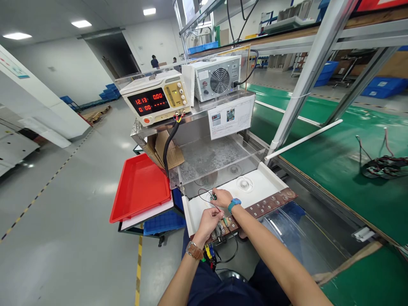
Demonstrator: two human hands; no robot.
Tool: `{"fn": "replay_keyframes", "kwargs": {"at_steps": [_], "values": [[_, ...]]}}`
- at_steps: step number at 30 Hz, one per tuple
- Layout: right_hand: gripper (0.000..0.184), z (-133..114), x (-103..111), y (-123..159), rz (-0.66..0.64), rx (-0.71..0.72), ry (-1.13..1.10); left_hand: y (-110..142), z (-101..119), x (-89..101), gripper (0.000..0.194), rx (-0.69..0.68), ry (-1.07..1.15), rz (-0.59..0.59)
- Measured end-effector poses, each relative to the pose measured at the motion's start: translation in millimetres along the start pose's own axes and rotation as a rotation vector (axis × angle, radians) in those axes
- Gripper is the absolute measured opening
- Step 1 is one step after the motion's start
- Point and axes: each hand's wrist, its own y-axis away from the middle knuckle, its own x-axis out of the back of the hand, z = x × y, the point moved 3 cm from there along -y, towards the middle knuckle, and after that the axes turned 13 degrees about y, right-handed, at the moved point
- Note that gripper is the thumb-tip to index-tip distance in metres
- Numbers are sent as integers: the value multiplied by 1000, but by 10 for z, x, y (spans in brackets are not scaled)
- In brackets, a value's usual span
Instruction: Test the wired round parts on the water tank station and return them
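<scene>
My left hand (208,222), with a brown watch strap, is closed in a pinch on a thin dark wire (204,193) above the brown terminal strip (269,208). Just right of its fingertips is a small green-tipped lead (225,222), with a black cable (236,246) running down from it. My right hand (223,199), wearing a blue watch, pinches a small dark green piece over the white tray (229,185); its kind cannot be made out. The wire loops between both hands. My fingers hide part of the strip and wire.
Behind the tray, a power supply (153,98) with red digits sits beside a grey fan-faced unit (219,78) on a metal stand. A red tray (140,187) is at the left. An aluminium post (296,85) and green bench (350,170) with wired parts (382,167) flank the right.
</scene>
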Motion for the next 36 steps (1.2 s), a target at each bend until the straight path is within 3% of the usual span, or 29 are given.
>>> {"fn": "replay_keyframes", "kwargs": {"at_steps": [36], "values": [[38,-3,2,-2,-12,-1,4,13,11,-6,35,-7,7,38]]}}
